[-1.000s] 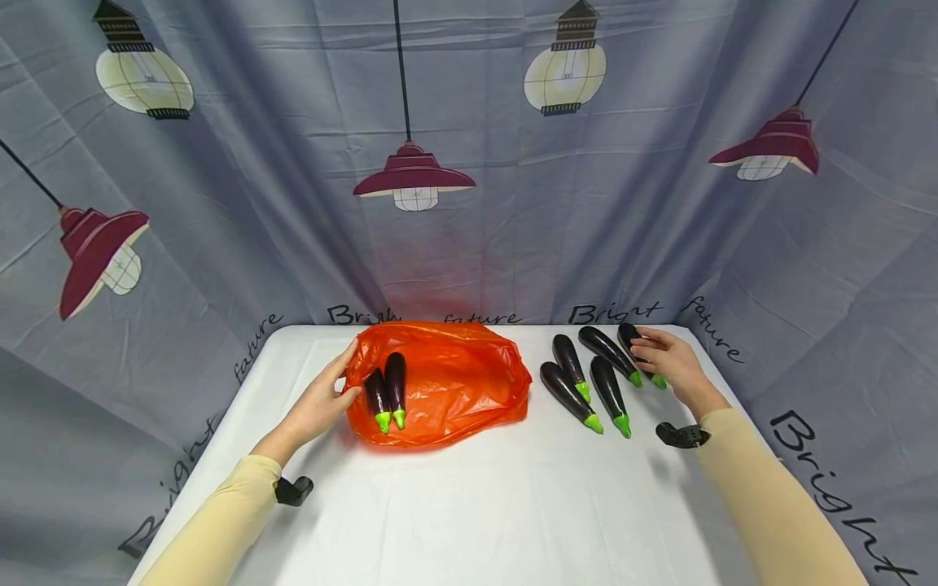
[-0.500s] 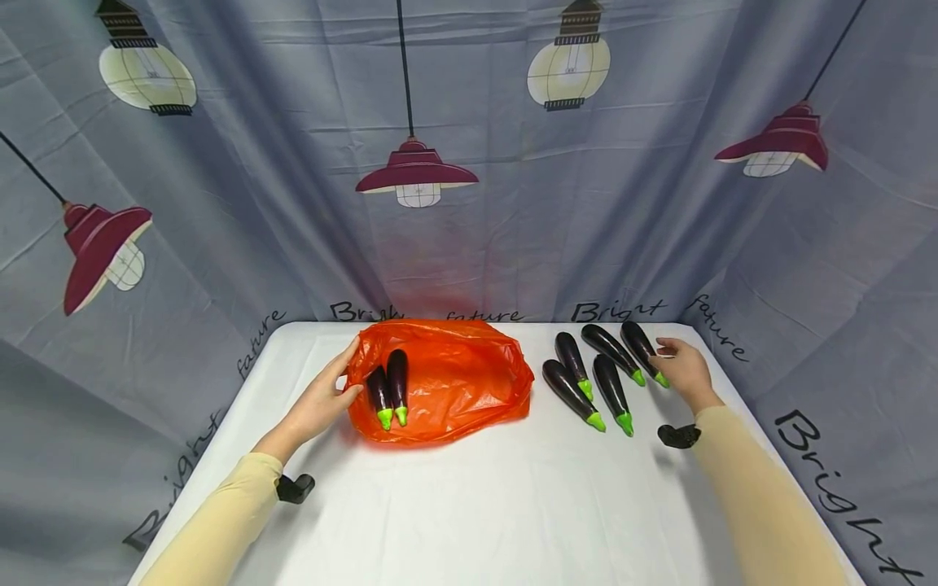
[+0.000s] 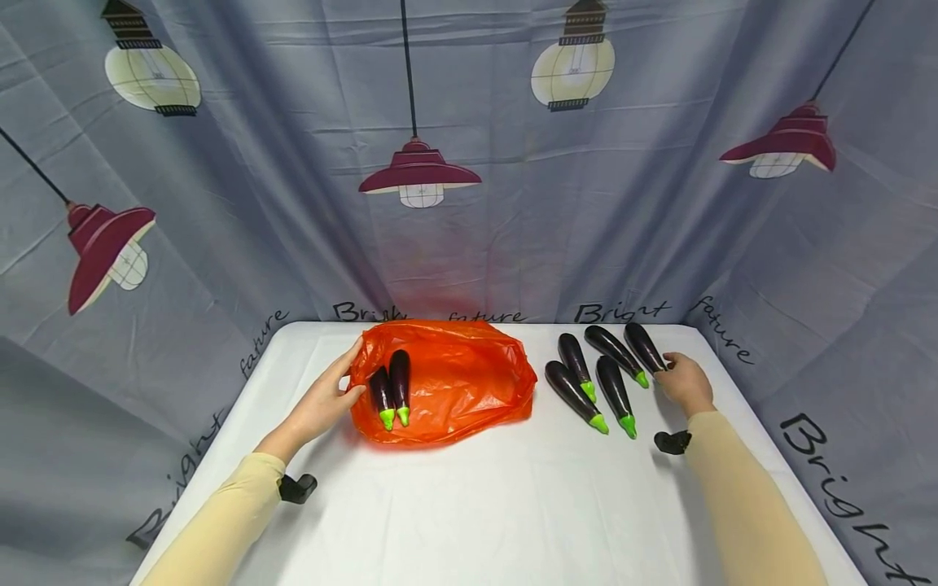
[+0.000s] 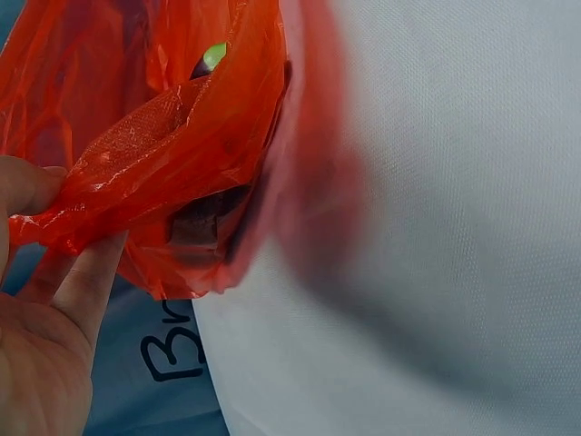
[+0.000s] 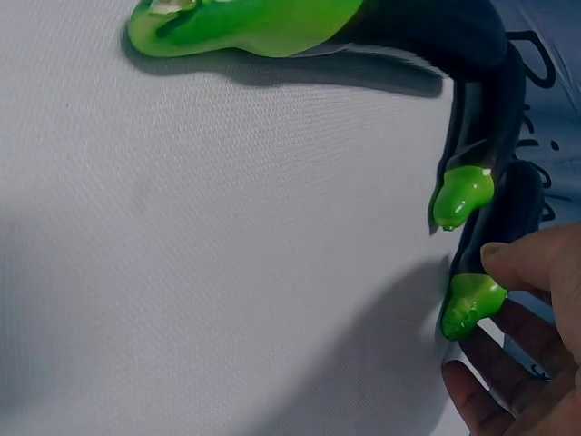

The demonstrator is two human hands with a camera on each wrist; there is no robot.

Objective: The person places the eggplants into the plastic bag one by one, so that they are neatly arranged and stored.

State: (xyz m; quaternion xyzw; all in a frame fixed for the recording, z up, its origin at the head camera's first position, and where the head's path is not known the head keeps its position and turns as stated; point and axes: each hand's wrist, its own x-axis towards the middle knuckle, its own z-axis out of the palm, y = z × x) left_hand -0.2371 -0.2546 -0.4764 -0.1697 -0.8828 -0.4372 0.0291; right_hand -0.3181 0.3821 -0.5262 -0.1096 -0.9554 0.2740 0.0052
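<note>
My left hand (image 3: 319, 404) pinches the left edge of an open orange-red plastic bag (image 3: 469, 382); the left wrist view shows the film (image 4: 154, 173) between thumb and fingers. Two eggplants lie side by side in the bag's mouth, the nearer one (image 3: 399, 378) with its green cap toward me. At the far right, my right hand (image 3: 687, 382) is at the cap end of the rightmost eggplant (image 3: 643, 346). The right wrist view has the thumb on that eggplant's dark skin just above its green cap (image 5: 474, 304), the fingers curling along the other side.
Several more eggplants lie left of my right hand, among them a front one (image 3: 617, 395), a left one (image 3: 572, 395) and a back one (image 3: 611, 350). A white-covered table (image 3: 476, 513) bears everything. Grey printed curtains (image 3: 454, 260) stand behind and at both sides.
My right hand drew back from over the rightmost eggplant, then came down and took hold of its cap end. The left hand stays at the bag's edge.
</note>
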